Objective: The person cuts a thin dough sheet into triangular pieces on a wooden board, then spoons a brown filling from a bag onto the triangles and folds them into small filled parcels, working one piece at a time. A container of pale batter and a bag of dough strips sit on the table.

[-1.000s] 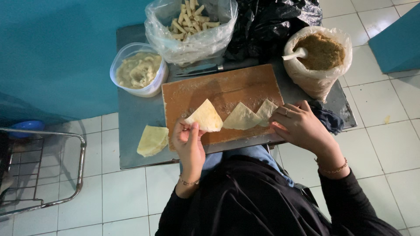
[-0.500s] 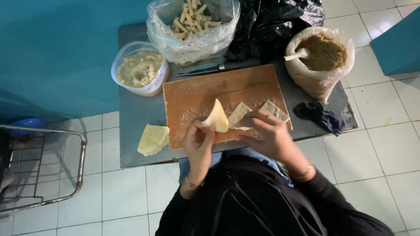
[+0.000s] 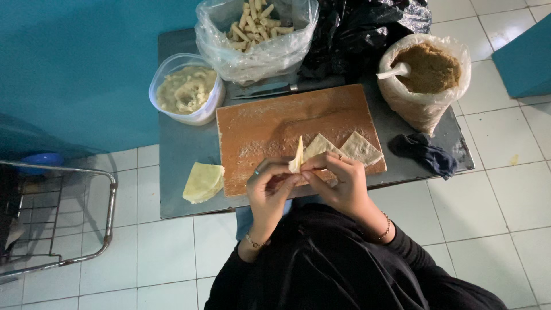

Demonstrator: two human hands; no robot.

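Together, both hands close on one pale dough wrapper (image 3: 297,156), held up on edge just above the near rim of the floured wooden board (image 3: 275,123). The left hand (image 3: 268,186) pinches the wrapper's lower corner with curled fingers; the right hand (image 3: 338,182) grips it from the other side, fingertips meeting the left hand's. On the board, just beyond the right hand, lie two more flat wrappers (image 3: 359,148), one overlapping the other. The board rests on a grey metal desk (image 3: 183,143). To the board's left, near the desk's front edge, sits a folded stack of yellowish dough sheets (image 3: 202,182). Behind the board lies a knife (image 3: 270,89). Past the board's far left corner stands a clear plastic tub of pale paste (image 3: 186,89), and beside it a clear bag of short pale sticks (image 3: 255,28). Off the board's far right corner stands a bag of brown filling (image 3: 427,72) with a white spoon handle (image 3: 393,71) sticking out; a dark cloth (image 3: 425,152) lies right of the board.
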